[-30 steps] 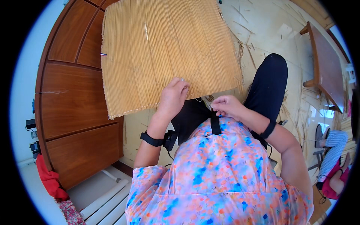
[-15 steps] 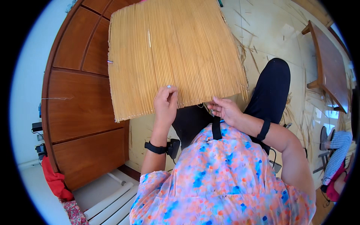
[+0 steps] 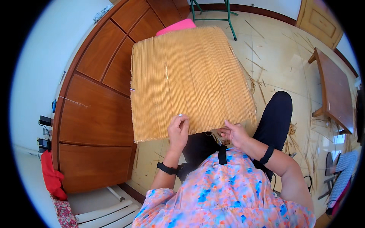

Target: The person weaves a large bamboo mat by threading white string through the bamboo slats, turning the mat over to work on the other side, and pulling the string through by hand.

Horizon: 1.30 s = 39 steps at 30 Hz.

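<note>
A large mat of straw stalks, laid side by side, tilts away from me above my knees. Its near edge is trimmed and slightly uneven. My left hand rests on the mat close to that edge, fingers curled in and a ring showing; whatever they may pinch is hidden. Right of it, my right hand grips the same edge, thumb on top and the other fingers bent below. A thin pale loop hangs under the edge between both hands. One paler stalk stands out left of the mat's middle.
A brown wooden cabinet stands along the left. Behind the mat are a pink object and green metal legs. Loose straw litters the tiled floor. A low wooden table is at right, with another person's patterned sleeve or trouser leg below it.
The view has tipped upward, so the mat and both hands appear lower, and the pink object and green legs show more. Both hands keep their places at the mat's near edge.
</note>
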Available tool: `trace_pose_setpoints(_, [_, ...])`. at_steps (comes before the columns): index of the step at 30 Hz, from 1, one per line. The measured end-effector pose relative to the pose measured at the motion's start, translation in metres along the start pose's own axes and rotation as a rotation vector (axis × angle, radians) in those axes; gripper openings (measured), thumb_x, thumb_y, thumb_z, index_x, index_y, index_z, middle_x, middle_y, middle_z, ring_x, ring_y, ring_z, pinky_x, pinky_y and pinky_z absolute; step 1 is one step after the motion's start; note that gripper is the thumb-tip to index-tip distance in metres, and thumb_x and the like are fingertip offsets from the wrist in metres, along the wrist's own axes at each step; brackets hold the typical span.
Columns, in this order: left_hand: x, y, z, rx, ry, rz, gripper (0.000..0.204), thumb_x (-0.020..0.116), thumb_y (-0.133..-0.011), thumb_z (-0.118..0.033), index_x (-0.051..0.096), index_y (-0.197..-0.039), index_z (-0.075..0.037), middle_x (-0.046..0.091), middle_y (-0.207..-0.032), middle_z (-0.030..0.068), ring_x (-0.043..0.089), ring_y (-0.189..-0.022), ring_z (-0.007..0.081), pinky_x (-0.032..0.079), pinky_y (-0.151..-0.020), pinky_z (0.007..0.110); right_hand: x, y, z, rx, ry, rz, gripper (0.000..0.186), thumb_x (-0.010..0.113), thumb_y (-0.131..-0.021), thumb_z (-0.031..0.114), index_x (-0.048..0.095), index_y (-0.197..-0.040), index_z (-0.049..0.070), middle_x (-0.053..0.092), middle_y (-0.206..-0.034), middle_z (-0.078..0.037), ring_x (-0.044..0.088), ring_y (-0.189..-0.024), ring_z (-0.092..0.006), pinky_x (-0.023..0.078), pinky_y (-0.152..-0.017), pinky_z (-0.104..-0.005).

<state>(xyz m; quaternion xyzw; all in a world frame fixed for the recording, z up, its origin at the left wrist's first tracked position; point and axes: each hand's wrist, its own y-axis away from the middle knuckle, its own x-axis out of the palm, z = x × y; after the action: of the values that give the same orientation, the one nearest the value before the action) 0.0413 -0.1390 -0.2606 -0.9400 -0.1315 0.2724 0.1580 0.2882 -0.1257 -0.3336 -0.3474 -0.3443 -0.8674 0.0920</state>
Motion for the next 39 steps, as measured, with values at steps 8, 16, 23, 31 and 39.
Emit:
trace_pose_setpoints(8, [-0.014,-0.013,-0.02,0.034,-0.002,0.222,0.011,0.064,-0.088,-0.002,0.064,-0.098,-0.001,0.063,-0.097,0.011,0.063,-0.083,0.0238,0.051,-0.074,0.031,0.03,0.009,0.069,-0.24,0.299,-0.104,0.022,0.07,-0.089,0.015,0.066,-0.102,-0.002,0.072,-0.09,-0.012,0.069,-0.076,-0.0182,0.055,-0.064,-0.0276])
trace_pose_setpoints(16, [-0.005,-0.042,-0.065,0.26,-0.243,0.556,0.022,0.073,-0.079,-0.006,0.066,-0.101,-0.002,0.06,-0.091,0.0153,0.061,-0.084,0.0341,0.051,-0.07,0.038,0.037,0.023,0.064,-0.182,0.253,-0.105,0.025,0.07,-0.089,0.02,0.066,-0.104,0.001,0.071,-0.096,-0.01,0.068,-0.083,-0.0167,0.052,-0.07,-0.0271])
trace_pose_setpoints(23, [0.028,-0.039,-0.058,0.411,-0.207,0.472,0.014,0.074,-0.077,-0.007,0.067,-0.089,-0.002,0.059,-0.084,0.013,0.061,-0.08,0.0332,0.05,-0.068,0.04,0.057,0.039,0.042,-0.282,0.337,-0.132,0.027,0.073,-0.088,0.019,0.064,-0.109,0.004,0.071,-0.099,-0.008,0.068,-0.086,-0.0157,0.05,-0.07,-0.0266])
trace_pose_setpoints(31, [0.028,-0.039,-0.057,0.54,-0.355,0.501,0.009,0.072,-0.077,-0.006,0.065,-0.083,-0.005,0.057,-0.079,0.0102,0.06,-0.075,0.0293,0.049,-0.063,0.039,0.056,0.018,0.034,-0.141,0.465,0.049,0.029,0.077,-0.084,0.018,0.067,-0.104,0.0,0.072,-0.09,-0.008,0.068,-0.076,-0.0145,0.051,-0.062,-0.0246])
trace_pose_setpoints(39, [0.024,-0.046,-0.066,0.671,-0.46,0.555,0.012,0.069,-0.071,-0.008,0.061,-0.08,-0.007,0.056,-0.077,0.0066,0.06,-0.072,0.0254,0.051,-0.06,0.037,0.07,0.018,0.026,-0.187,0.349,-0.012,0.025,0.074,-0.085,0.011,0.065,-0.105,-0.002,0.071,-0.091,-0.01,0.071,-0.078,-0.0162,0.054,-0.062,-0.0244])
